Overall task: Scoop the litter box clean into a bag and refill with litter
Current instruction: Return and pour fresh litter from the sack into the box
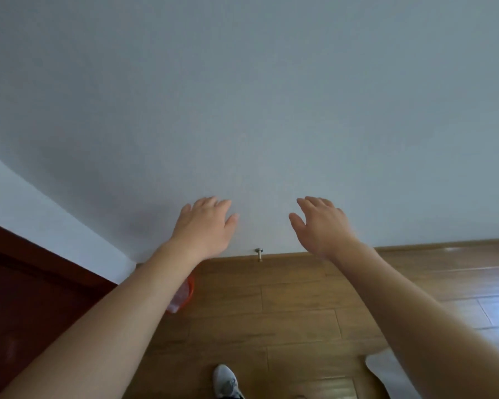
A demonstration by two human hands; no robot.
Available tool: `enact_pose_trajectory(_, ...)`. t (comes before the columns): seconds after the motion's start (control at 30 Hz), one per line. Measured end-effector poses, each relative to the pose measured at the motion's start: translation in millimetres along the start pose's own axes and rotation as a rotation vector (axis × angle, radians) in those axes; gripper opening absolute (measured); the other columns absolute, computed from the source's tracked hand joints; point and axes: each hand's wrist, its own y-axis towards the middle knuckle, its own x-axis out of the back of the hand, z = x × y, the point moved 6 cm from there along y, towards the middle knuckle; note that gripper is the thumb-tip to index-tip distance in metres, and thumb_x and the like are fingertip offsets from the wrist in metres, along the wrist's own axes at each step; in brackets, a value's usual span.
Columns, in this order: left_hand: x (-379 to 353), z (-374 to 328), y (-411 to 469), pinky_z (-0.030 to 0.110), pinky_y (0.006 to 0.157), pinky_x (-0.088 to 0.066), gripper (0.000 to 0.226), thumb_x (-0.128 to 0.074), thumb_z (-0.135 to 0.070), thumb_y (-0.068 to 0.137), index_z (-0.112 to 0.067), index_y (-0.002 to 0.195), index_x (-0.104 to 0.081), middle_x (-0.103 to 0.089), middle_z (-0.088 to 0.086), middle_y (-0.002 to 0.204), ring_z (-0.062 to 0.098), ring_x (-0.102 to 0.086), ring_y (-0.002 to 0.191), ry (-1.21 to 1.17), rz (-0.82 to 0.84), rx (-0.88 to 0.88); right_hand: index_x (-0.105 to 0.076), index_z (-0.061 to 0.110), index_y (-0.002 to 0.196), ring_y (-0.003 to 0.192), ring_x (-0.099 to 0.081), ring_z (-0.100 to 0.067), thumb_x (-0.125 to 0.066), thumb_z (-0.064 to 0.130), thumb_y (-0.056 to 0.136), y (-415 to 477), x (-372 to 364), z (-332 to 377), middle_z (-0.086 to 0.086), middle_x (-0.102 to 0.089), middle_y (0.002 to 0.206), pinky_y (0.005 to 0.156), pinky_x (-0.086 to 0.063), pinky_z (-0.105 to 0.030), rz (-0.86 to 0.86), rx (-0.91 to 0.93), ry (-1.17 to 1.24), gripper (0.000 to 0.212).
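Inventory from my remote feed, head view.

Left hand (203, 226): raised in front of the wall, back of the hand toward the camera, fingers spread and loosely extended, thumb out to the side. It holds nothing. Bare forearm runs down to the lower left corner.

Right hand (320, 226): raised at about the same height, well apart from the left, fingers open and slightly curved, thumb out toward the middle. It holds nothing. Bare forearm runs down to the lower right edge.

Wall (242, 96): plain pale grey-blue, fills the upper two thirds of the view. I cannot tell whether either palm touches it.

Door stopper (259, 254): small metal peg at the foot of the wall, between the two hands and below them, standing at the wooden skirting.

Floor (271, 312): brown wood planks, glare toward the right side.

Door (26, 298): dark red-brown panel at lower left, with a white frame strip above it.

Red container (182, 295): an orange-red rim with something pale inside, on the floor near the corner, mostly hidden behind the left forearm; I cannot tell what it is.

Shoe (226, 381): grey and white trainer at the bottom edge, toe pointing to the wall.

White object (386, 370): pale shape on the floor at lower right, partly behind the right forearm; identity unclear.

Litter box, scoop, bag, litter: I cannot locate any of them in this view.
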Motion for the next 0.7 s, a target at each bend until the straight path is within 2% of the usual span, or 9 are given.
enact_pose_trajectory(0.1,1,-65,11,0.050,0.115,-0.027,0.057,-0.023,-0.050,0.101,-0.020,0.147,-0.039,-0.040,0.004,0.154,0.025,-0.034,0.143,0.018,0.025,-0.068,-0.046,0.014,0.138,0.133,-0.042,-0.024,-0.029,0.044,0.102,-28,18,-56,-0.003,-0.050,0.142,0.106,-0.035,-0.041,-0.033,-0.053,-0.027,0.050)
enact_pose_trajectory(0.33,-1,-205,32,0.049,0.112,-0.031,0.053,-0.023,-0.046,0.101,-0.020,0.142,-0.043,-0.045,0.006,0.149,0.026,-0.038,0.138,0.070,0.063,-0.276,-0.051,0.013,0.129,0.123,-0.047,-0.024,-0.030,0.044,0.101,-88,51,-174,-0.003,-0.056,0.130,0.098,-0.038,-0.040,-0.092,-0.234,-0.026,0.047)
enact_pose_trajectory(0.47,-4,-271,50,0.050,0.111,-0.032,0.053,-0.021,-0.047,0.100,-0.021,0.140,-0.045,-0.047,0.005,0.146,0.026,-0.040,0.136,0.092,0.096,-0.407,-0.052,0.013,0.130,0.126,-0.047,-0.025,-0.031,0.044,0.101,-113,66,-230,-0.004,-0.055,0.133,0.099,-0.038,-0.041,-0.122,-0.361,-0.009,0.047)
enact_pose_trajectory(0.6,-4,-336,81,0.048,0.109,-0.033,0.052,-0.022,-0.046,0.100,-0.021,0.138,-0.047,-0.049,0.004,0.145,0.026,-0.042,0.134,0.119,0.101,-0.543,-0.054,0.015,0.124,0.121,-0.050,-0.026,-0.031,0.045,0.099,-130,76,-285,-0.001,-0.058,0.123,0.097,-0.040,-0.041,-0.166,-0.507,0.012,0.045)
enact_pose_trajectory(0.7,-5,-387,108,0.048,0.109,-0.033,0.052,-0.023,-0.046,0.100,-0.022,0.139,-0.046,-0.049,0.003,0.144,0.025,-0.042,0.134,0.130,0.097,-0.658,-0.054,0.016,0.127,0.126,-0.046,-0.026,-0.032,0.044,0.100,-140,82,-325,-0.002,-0.057,0.130,0.103,-0.037,-0.041,-0.199,-0.630,0.054,0.045)
